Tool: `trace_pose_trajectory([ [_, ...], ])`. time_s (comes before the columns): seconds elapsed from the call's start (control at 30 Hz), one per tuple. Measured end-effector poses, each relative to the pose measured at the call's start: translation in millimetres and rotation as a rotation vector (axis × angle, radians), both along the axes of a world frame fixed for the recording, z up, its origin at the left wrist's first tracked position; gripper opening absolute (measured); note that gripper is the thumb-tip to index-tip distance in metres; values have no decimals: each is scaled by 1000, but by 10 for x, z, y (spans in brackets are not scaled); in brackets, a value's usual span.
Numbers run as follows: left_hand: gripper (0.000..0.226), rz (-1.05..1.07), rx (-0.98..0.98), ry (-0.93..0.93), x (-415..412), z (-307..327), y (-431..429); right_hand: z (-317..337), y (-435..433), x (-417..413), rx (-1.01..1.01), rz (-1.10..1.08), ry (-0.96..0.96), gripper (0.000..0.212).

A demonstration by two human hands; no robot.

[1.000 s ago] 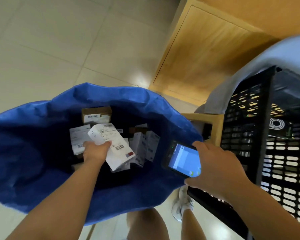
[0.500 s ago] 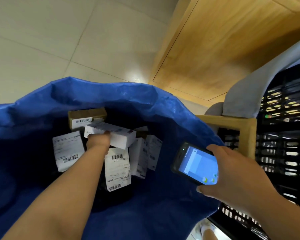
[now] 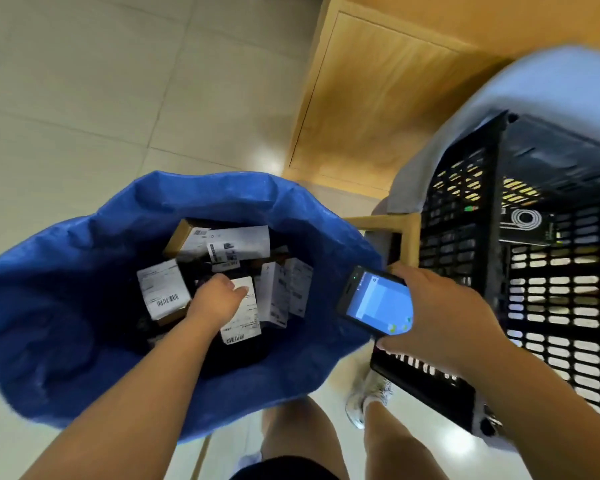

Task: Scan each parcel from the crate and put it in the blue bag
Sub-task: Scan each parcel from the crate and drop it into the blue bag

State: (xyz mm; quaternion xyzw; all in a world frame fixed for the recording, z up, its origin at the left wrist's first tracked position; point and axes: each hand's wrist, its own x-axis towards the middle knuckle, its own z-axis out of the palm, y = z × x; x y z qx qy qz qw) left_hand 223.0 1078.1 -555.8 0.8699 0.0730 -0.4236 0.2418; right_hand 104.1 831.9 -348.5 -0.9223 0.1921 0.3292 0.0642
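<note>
The left grip [image 3: 215, 299] sits inside the bag [image 3: 84, 237], above the parcels. One parcel [image 3: 245, 320] lies directly beneath it, label up. A second parcel [image 3: 161, 289] lies just left of the grip, a third parcel [image 3: 236, 242] beyond it near the bag's far wall, and a cluster of parcels [image 3: 281, 292] just right of it. The right grip [image 3: 440, 317] is outside the bag, at its right rim. The scanner [image 3: 374, 303] is on the left side of this grip, over the rim. The crate [image 3: 465, 237] stands right of and beyond the right grip. A cloth [image 3: 499, 109] lies over the crate's far edge.
</note>
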Motion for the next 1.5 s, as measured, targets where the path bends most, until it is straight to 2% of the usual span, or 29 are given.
trace_pose_trajectory([
  [0.13,36,-86,-31,-45,-192,491,-186,376,-168,-223,-5,-17,-36,80],
  [0.4,23,-178,-113,-146,-529,1413,-1066,948,-852,-900,-21,-82,-105,91],
  [0.57,30,-273,-215,-259,-788,1860,-1877,1063,-1557,-1347,-28,-149,-104,96],
  [0.73,26,-400,-317,-302,-1058,2041,-2801,954,-2358,-1768,-48,-271,-134,86],
  [0.87,28,-557,-316,-292,-1241,1921,-3550,775,-2954,-2005,-111,-383,-183,80],
  [1.03,30,-702,-226,-196,-1450,1464,-4371,508,-3550,-2111,-197,-491,-256,74],
  [1.2,34,-880,-125,-180,-1542,901,-4978,187,-3961,-2062,-168,-556,-316,82],
  [1.5,89,-971,-146,-363,-1218,167,-5973,-199,-4278,-2024,-4,-457,-312,87],
])
